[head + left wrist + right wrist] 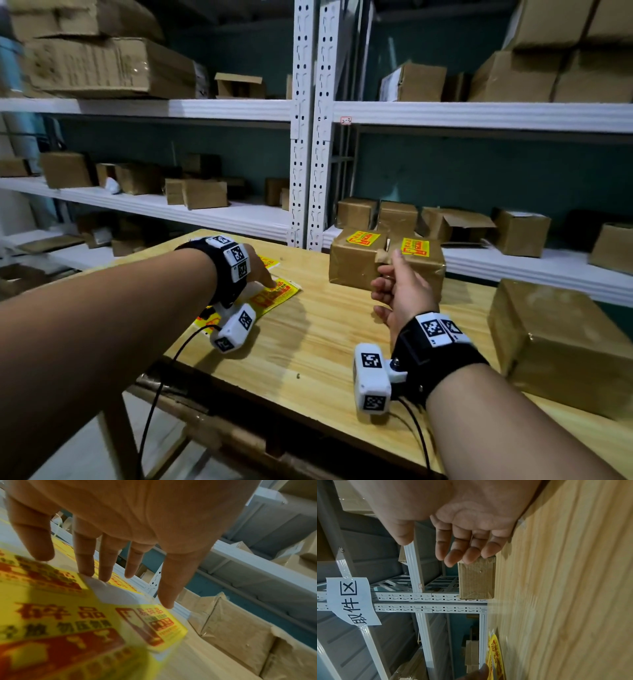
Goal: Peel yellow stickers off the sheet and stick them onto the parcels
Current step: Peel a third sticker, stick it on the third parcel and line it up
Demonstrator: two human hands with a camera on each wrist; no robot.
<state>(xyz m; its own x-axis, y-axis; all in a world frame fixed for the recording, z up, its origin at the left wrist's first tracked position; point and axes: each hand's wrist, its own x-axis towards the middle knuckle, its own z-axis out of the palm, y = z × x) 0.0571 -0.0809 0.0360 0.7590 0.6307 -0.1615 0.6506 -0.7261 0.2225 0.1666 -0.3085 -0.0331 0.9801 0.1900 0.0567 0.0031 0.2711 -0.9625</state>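
Note:
The yellow sticker sheet (274, 297) lies on the wooden table (308, 346) at the left. My left hand (265, 278) rests its straight fingertips (85, 570) on the sheet (56, 615), next to a bare white patch of backing. Two small brown parcels (354, 265) (426, 265) stand side by side at the table's back, each with a yellow sticker (363, 238) (415, 246) on top. My right hand (390, 279) hovers just in front of them, fingers loosely curled, holding nothing. In the right wrist view the empty hand (428, 550) is near a parcel (476, 578).
A larger brown parcel (555, 346) sits at the table's right edge. White metal shelving (303, 137) loaded with cardboard boxes stands right behind the table. Bare tabletop lies between my two hands. Camera cables hang off the table's near edge.

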